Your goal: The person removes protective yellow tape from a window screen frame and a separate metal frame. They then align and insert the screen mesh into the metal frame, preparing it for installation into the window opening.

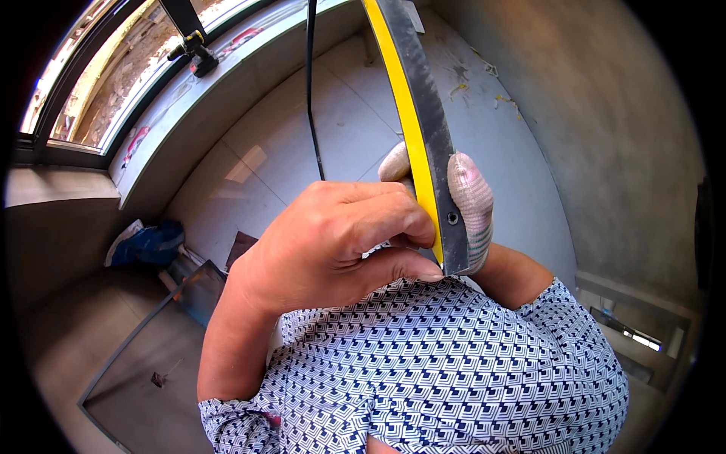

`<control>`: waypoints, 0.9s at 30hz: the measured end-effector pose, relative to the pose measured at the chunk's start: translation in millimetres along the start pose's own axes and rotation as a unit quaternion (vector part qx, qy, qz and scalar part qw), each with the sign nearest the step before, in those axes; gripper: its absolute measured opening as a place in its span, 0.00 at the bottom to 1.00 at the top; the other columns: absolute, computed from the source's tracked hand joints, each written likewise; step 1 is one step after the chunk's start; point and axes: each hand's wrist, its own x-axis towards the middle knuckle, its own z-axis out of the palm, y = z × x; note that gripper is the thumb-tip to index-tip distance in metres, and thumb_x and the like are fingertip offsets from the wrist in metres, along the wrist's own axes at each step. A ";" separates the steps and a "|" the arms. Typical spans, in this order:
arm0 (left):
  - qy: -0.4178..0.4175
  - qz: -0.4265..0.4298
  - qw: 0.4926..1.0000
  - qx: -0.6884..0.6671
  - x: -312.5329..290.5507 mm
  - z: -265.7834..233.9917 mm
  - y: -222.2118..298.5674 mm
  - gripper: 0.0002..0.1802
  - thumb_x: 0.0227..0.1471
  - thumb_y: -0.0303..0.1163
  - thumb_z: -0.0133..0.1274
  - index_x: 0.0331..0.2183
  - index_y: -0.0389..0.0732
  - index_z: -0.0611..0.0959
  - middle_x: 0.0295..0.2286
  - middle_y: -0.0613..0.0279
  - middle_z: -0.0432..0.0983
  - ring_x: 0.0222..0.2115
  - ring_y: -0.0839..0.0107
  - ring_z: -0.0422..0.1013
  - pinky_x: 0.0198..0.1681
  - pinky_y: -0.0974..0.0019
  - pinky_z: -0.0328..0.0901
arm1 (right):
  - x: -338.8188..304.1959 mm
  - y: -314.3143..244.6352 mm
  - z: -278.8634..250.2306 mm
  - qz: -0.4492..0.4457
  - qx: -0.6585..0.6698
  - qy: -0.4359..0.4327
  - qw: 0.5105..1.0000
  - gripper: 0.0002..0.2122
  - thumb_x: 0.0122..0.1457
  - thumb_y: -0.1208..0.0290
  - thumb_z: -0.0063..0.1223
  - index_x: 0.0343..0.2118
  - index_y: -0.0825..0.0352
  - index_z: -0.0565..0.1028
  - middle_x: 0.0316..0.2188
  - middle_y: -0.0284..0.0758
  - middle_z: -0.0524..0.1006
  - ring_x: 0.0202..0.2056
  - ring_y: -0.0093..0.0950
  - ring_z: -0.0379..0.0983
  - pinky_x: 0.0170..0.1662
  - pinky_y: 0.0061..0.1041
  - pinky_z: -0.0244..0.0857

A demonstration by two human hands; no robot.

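Note:
A long dark grey bar (429,98), dusty on its face, rises away from me with a yellow strip (406,106) along its left side. A small round hole shows near its lower end. My right hand (472,200), in a pale knitted glove, is wrapped round the bar from behind, fingers on both sides. My bare left hand (333,242) has its fingers bent and closed at the bar's lower end. Its thumb and index finger pinch the end of the yellow strip. The fingertips partly hide that end.
A cordless drill (201,59) stands on the window sill (261,34) at the upper left. A thin black rod (311,98) stands beyond my left hand. A blue bundle (151,244) and a framed panel (125,371) lie at left. Scraps (505,103) litter the tiled floor (522,174) by the right wall (605,113).

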 end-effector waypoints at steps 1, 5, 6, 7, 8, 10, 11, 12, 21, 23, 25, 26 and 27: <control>0.000 -0.003 1.000 -0.001 -0.3 -0.3 0.4 0.16 0.39 0.32 0.73 0.30 0.39 0.83 0.26 0.62 0.80 0.28 0.63 0.79 0.30 0.65 0.70 | 0.3 0.7 -0.2 -0.001 0.003 -0.001 1.000 0.34 0.65 0.37 0.37 0.45 0.73 0.72 0.35 0.37 0.76 0.37 0.24 0.73 0.44 0.26 0.70; 0.005 -0.012 1.000 -0.005 -1.6 -0.5 0.6 0.15 0.39 0.32 0.73 0.29 0.38 0.83 0.25 0.62 0.80 0.27 0.63 0.79 0.30 0.65 0.70 | 2.2 2.2 0.9 -0.020 -0.006 -0.009 1.000 0.34 0.65 0.36 0.36 0.45 0.73 0.72 0.35 0.37 0.75 0.38 0.24 0.73 0.44 0.26 0.69; 0.007 -0.013 1.000 -0.006 -1.8 -0.5 0.3 0.15 0.39 0.32 0.73 0.29 0.38 0.83 0.25 0.62 0.80 0.27 0.63 0.79 0.30 0.65 0.70 | 2.5 1.8 1.2 -0.023 -0.011 -0.011 1.000 0.34 0.65 0.36 0.36 0.45 0.73 0.72 0.35 0.37 0.75 0.38 0.24 0.73 0.44 0.26 0.69; 0.007 -0.016 1.000 -0.005 -1.5 -0.7 0.7 0.15 0.39 0.32 0.73 0.29 0.38 0.83 0.25 0.62 0.80 0.27 0.63 0.79 0.30 0.65 0.70 | 2.2 0.2 2.2 -0.022 -0.015 -0.011 1.000 0.34 0.65 0.36 0.36 0.45 0.73 0.72 0.35 0.37 0.75 0.38 0.24 0.73 0.45 0.26 0.69; 0.007 -0.019 1.000 -0.005 -1.4 -0.7 1.1 0.15 0.39 0.32 0.72 0.29 0.38 0.83 0.25 0.62 0.80 0.27 0.63 0.79 0.29 0.65 0.70 | 1.3 0.5 2.8 -0.016 -0.010 -0.009 1.000 0.34 0.65 0.36 0.36 0.45 0.73 0.72 0.36 0.37 0.75 0.38 0.25 0.73 0.45 0.26 0.69; 0.006 -0.023 1.000 -0.006 -1.2 -0.5 1.6 0.14 0.39 0.31 0.72 0.28 0.39 0.83 0.25 0.62 0.80 0.27 0.62 0.78 0.29 0.64 0.70 | 0.2 1.3 3.2 -0.002 0.011 -0.004 1.000 0.35 0.65 0.36 0.36 0.45 0.73 0.72 0.36 0.38 0.75 0.39 0.25 0.73 0.46 0.26 0.69; 0.005 -0.023 1.000 -0.006 -0.9 -0.1 1.7 0.14 0.39 0.31 0.72 0.29 0.39 0.83 0.25 0.62 0.80 0.27 0.62 0.78 0.29 0.64 0.70 | -0.5 1.9 3.1 0.006 0.027 -0.001 1.000 0.35 0.65 0.36 0.35 0.45 0.73 0.72 0.37 0.38 0.75 0.39 0.25 0.72 0.47 0.27 0.68; 0.005 -0.024 1.000 -0.006 -0.6 0.3 2.0 0.14 0.40 0.31 0.72 0.29 0.39 0.83 0.25 0.62 0.80 0.26 0.62 0.78 0.29 0.64 0.70 | -0.6 2.5 2.9 -0.001 0.022 -0.003 1.000 0.35 0.65 0.36 0.35 0.45 0.73 0.72 0.37 0.38 0.75 0.40 0.25 0.72 0.47 0.27 0.68; -0.005 -0.048 0.999 0.007 2.6 1.5 2.9 0.12 0.42 0.29 0.71 0.28 0.40 0.82 0.25 0.63 0.79 0.27 0.60 0.77 0.29 0.63 0.70 | 0.8 -0.7 -1.2 -0.008 -0.008 -0.002 1.000 0.35 0.65 0.36 0.35 0.45 0.73 0.72 0.37 0.38 0.75 0.40 0.25 0.73 0.46 0.28 0.69; -0.009 -0.046 0.999 0.010 3.4 0.5 4.2 0.12 0.42 0.28 0.70 0.28 0.40 0.82 0.25 0.63 0.79 0.27 0.61 0.78 0.29 0.63 0.70 | 0.6 -2.5 -2.6 0.011 0.010 0.000 1.000 0.35 0.65 0.36 0.36 0.45 0.73 0.72 0.37 0.38 0.75 0.39 0.26 0.73 0.46 0.28 0.69; -0.011 -0.043 0.999 0.006 2.8 -0.2 4.5 0.12 0.43 0.28 0.70 0.28 0.39 0.82 0.25 0.62 0.79 0.27 0.61 0.78 0.30 0.63 0.70 | 1.3 -0.3 -1.7 -0.001 0.011 0.005 1.000 0.35 0.65 0.36 0.37 0.45 0.73 0.72 0.36 0.38 0.75 0.38 0.25 0.73 0.45 0.27 0.69; -0.010 -0.043 0.999 0.001 1.4 -0.3 4.0 0.12 0.43 0.28 0.70 0.28 0.39 0.82 0.25 0.62 0.79 0.27 0.61 0.78 0.30 0.63 0.70 | 1.6 0.3 -1.0 -0.007 0.011 0.007 1.000 0.35 0.64 0.36 0.37 0.45 0.73 0.72 0.36 0.38 0.75 0.38 0.25 0.73 0.44 0.27 0.70; -0.009 -0.042 0.999 -0.005 0.4 -0.5 4.4 0.12 0.43 0.28 0.70 0.28 0.39 0.82 0.25 0.62 0.79 0.27 0.62 0.78 0.30 0.64 0.70 | 1.1 -0.1 -0.5 0.004 0.028 0.009 1.000 0.35 0.64 0.36 0.37 0.45 0.74 0.72 0.35 0.38 0.75 0.37 0.24 0.72 0.43 0.26 0.69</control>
